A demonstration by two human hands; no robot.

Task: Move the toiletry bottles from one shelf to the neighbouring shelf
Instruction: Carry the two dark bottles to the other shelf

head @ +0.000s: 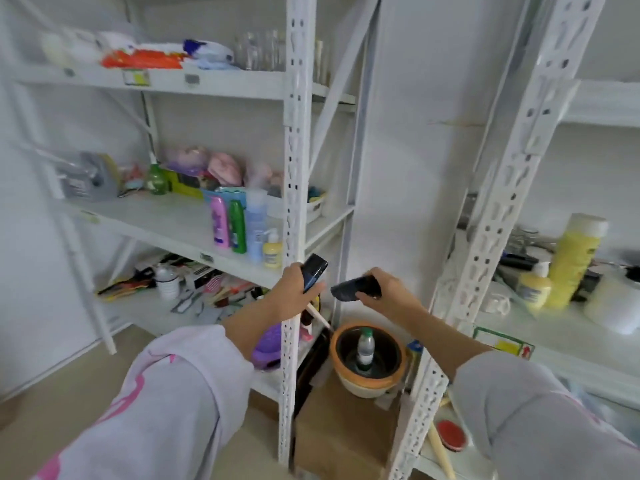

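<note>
Fingers (294,275) gripping dark bottles (313,271) — both hands

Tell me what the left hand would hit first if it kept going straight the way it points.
Probably the white shelf post. The left hand, gripping a dark bottle, points up and forward right beside it. Depth is unclear; it might slip past the post toward the wall.

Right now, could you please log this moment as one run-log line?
left hand: holds dark bottle | right hand: holds dark bottle | between shelves
</note>
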